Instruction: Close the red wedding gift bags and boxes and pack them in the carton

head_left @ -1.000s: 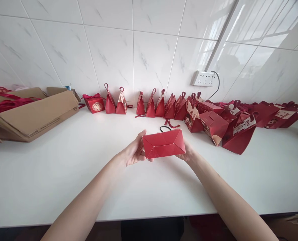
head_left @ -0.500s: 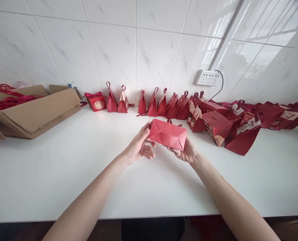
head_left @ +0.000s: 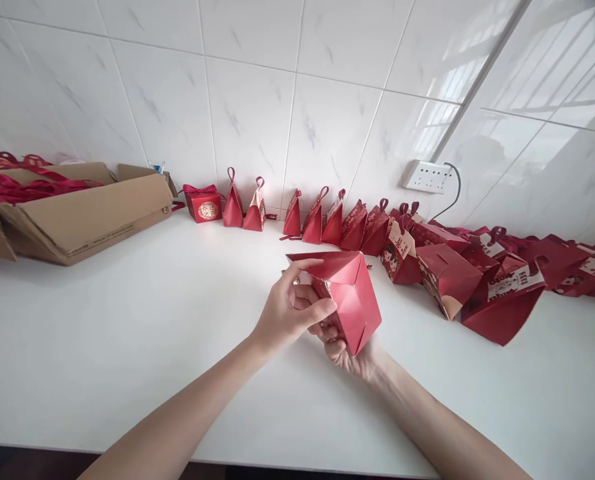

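Note:
A red paper gift box (head_left: 358, 300) is held tilted above the white table, its folded base turned partly towards me. My right hand (head_left: 352, 357) grips it from below and behind, the fingers curled round its lower left side. My left hand (head_left: 297, 303) is closed on the box's left edge, thumb in front and forefinger along the top. Part of the box's left side is hidden behind my left fingers.
Several red gift boxes with ribbon loops (head_left: 315, 220) stand along the tiled wall. More red boxes (head_left: 502, 293) are heaped at the right. An open cardboard carton (head_left: 97, 217) with dark red ribbons (head_left: 37, 187) stands at the left. A power socket (head_left: 429, 177) is on the wall.
The box has been turned and tilted, coming a little nearer to me. My left hand has closed on its left edge, and the whole view has tilted slightly.

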### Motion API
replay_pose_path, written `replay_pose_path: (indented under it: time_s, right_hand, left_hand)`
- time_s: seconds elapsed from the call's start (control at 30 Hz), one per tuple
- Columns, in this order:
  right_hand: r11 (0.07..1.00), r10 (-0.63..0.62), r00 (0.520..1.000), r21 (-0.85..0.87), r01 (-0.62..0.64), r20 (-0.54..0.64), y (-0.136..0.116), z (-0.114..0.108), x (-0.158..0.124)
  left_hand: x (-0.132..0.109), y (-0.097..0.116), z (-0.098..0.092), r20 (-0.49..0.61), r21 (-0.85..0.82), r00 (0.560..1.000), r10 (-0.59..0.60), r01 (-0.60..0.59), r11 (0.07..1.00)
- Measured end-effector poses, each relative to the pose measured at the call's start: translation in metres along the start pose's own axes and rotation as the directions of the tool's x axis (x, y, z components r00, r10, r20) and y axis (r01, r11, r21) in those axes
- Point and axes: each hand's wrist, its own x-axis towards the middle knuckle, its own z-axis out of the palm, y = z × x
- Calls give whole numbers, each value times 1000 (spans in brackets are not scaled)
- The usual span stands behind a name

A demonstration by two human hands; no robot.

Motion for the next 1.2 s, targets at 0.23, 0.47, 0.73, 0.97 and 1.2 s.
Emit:
replay_pose_path:
  time_s: [0.23,0.47,0.73,0.97,1.2]
  right_hand:
    - [997,-40,994,-71,32,-106,15,7,3]
    - [888,-374,913,-347,301,-164,9,7,5]
    - [98,-960,281,-924,370,11,-35,-13,7]
    - [-177,-757,650,-978,-109,64,-11,-6,38]
    - [-443,-599,794,-869,-221,104,-15,43,106]
  left_hand:
    - [-4,1,4,-23,28,999,-29,29,999]
    - [-4,-11,3,35,-93,999,19,-15,996]
    - [16,-55,-11,-450,175,893,17,70,982]
    - [21,-77,-11,-419,320,907,-35,184,929]
    - [25,-66,-19,-584,323,812,-16,250,913]
